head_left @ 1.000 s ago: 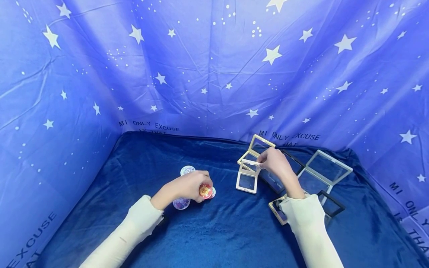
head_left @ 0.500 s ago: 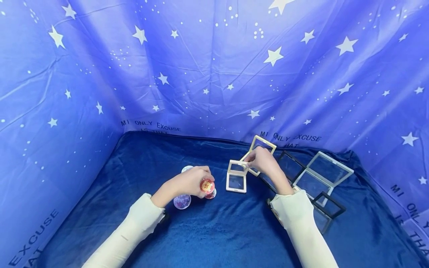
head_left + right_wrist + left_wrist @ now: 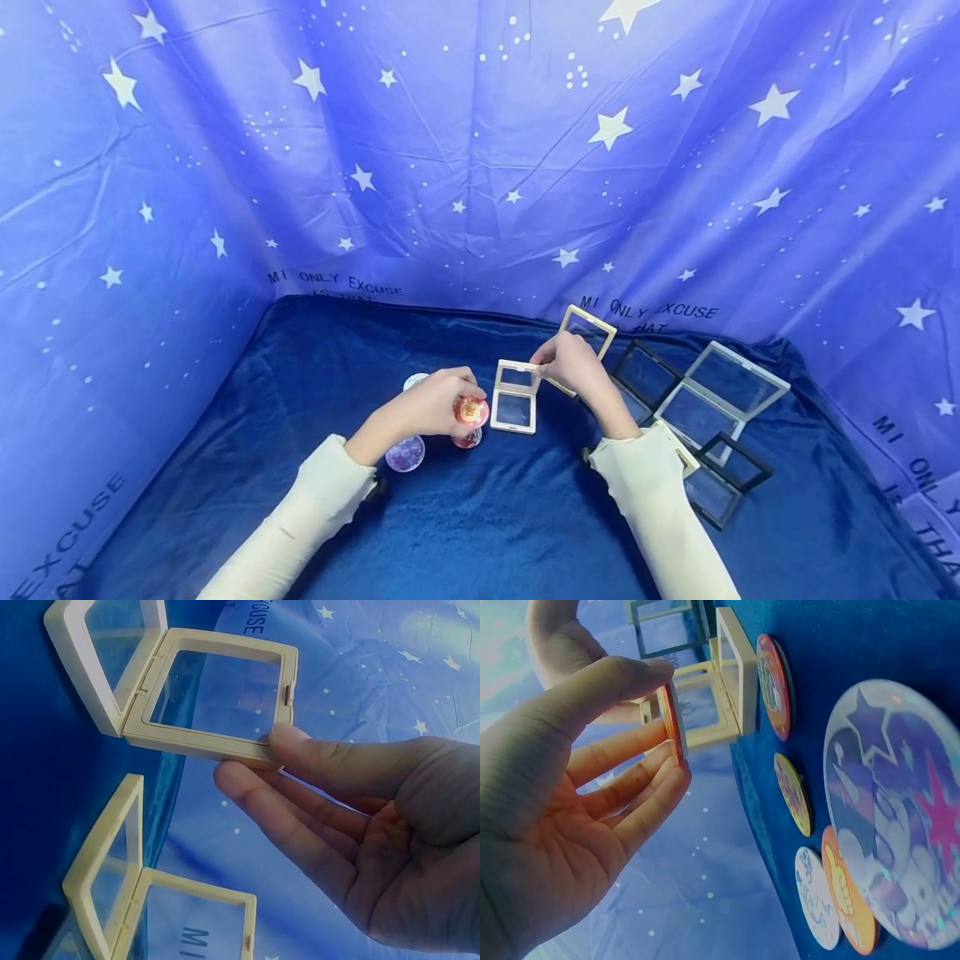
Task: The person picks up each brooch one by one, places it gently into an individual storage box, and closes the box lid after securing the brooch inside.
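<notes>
In the head view my left hand pinches a round red badge with a gold middle. The left wrist view shows this badge edge-on between thumb and fingers. My right hand pinches the upper panel of a cream hinged display frame, which stands unfolded just right of the badge. Its clear window holds nothing visible in the right wrist view. Beneath my left hand lie several round badges: a large purple one, an orange one, a white one and a small yellow-rimmed one.
A yellow hinged frame stands unfolded behind my right hand. To its right are a dark frame, a large pale frame and a small black frame. Blue cloth covers the surface; a starry curtain surrounds it.
My right hand has brought the cream frame leftward, away from the other frames and close to the badge. My left hand has raised the red badge slightly and shifted it right.
</notes>
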### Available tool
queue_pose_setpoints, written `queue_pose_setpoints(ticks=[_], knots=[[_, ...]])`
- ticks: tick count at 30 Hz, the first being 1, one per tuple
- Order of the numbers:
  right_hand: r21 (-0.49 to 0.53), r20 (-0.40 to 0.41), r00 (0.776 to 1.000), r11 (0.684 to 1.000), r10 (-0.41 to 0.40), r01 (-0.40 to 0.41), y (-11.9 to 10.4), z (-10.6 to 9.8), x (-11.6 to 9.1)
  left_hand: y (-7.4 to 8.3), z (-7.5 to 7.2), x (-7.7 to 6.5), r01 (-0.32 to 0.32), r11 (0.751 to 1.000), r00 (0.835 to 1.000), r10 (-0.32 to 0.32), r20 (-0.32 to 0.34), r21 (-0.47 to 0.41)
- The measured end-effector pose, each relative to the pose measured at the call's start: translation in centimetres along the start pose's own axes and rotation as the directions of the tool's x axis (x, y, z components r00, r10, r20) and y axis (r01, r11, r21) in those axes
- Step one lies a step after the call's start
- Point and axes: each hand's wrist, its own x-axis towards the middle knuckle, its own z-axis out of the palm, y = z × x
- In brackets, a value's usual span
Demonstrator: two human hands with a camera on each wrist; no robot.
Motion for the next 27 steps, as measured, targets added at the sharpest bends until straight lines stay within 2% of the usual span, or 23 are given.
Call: queue_pose_setpoints(ticks=[8,17,21,27], knots=[[0.024,-0.047,0.998,0.999,-0.041,0.042,0.2,1.2,0.3,0.3,0.3,0.7,0.01,0.999,1.0,-0.011,-0.025,-0.04],[0.021,-0.094,0.994,0.998,-0.053,0.055,0.1,1.9,0.3,0.0,1.0,1.4,-0.011,0.998,0.999,0.009,-0.04,-0.062],[0.011,-0.1,0.994,0.999,-0.052,0.053,0.2,2.0,0.4,0.0,1.1,1.7,-0.014,0.997,0.998,0.01,-0.054,-0.07],[0.013,-0.092,0.995,0.999,-0.043,0.044,0.2,1.8,0.5,0.2,0.8,1.8,0.015,0.996,0.998,-0.021,-0.062,-0.086]])
